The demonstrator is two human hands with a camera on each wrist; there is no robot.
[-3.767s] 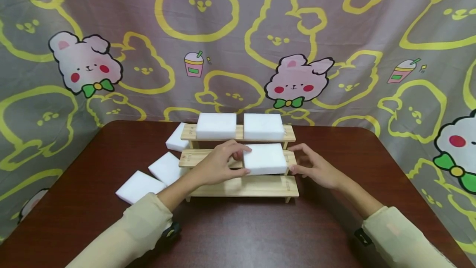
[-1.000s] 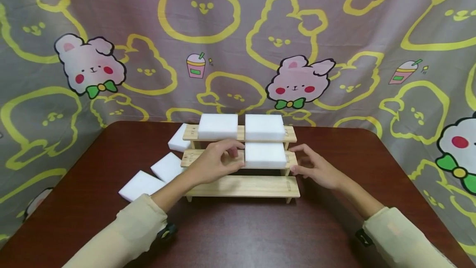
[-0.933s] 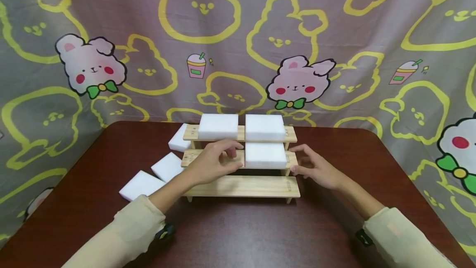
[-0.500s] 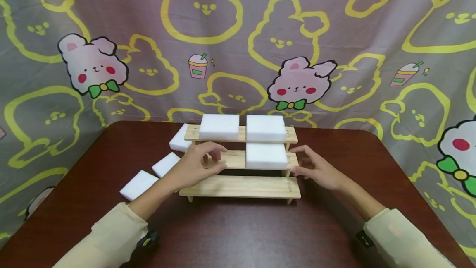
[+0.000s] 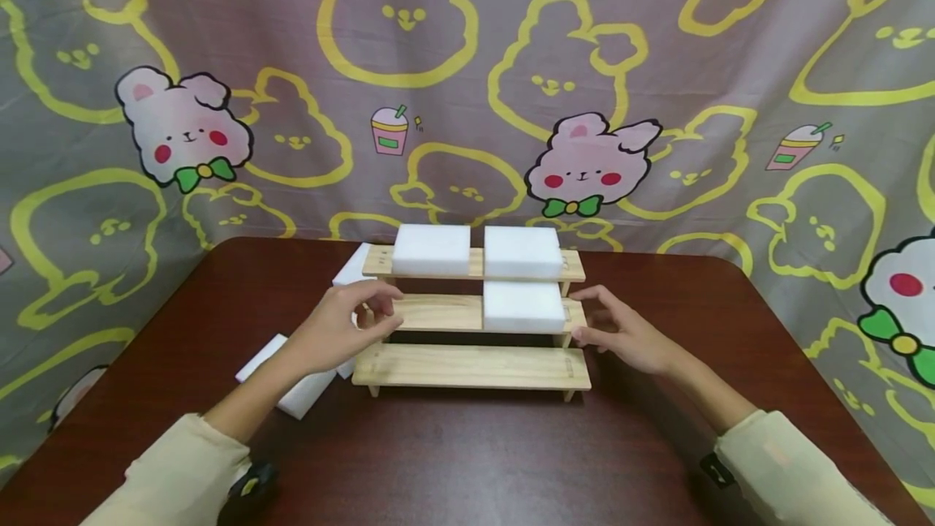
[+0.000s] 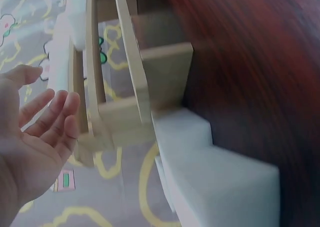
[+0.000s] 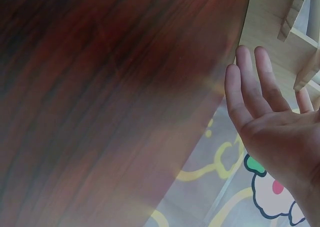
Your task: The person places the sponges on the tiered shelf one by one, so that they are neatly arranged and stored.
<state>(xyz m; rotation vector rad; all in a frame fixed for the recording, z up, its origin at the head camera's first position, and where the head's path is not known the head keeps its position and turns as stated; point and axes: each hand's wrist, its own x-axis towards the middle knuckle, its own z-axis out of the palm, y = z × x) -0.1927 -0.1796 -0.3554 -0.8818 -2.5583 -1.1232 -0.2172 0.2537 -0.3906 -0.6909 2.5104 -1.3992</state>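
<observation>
A three-tier wooden shelf [image 5: 467,364] stands mid-table. Two white foam blocks, a left one [image 5: 431,248] and a right one [image 5: 522,252], sit on its top tier. A third foam block [image 5: 523,305] lies on the right half of the middle tier. My left hand [image 5: 343,325] hovers by the left end of the middle tier, fingers loosely bent around nothing. My right hand [image 5: 631,335] stays at the shelf's right end, fingertips right at the middle tier's edge. In the right wrist view its fingers [image 7: 245,87] are extended beside the wood.
Several more white foam blocks lie on the table left of the shelf, one at the back [image 5: 354,265] and one in front [image 5: 307,393], partly hidden by my left arm. A patterned curtain [image 5: 453,104] hangs behind the dark wooden table [image 5: 467,453].
The foam block between my hands has settled onto the middle tier's right half. My left hand has let go of it and moved left past the shelf's end. My right hand has barely moved.
</observation>
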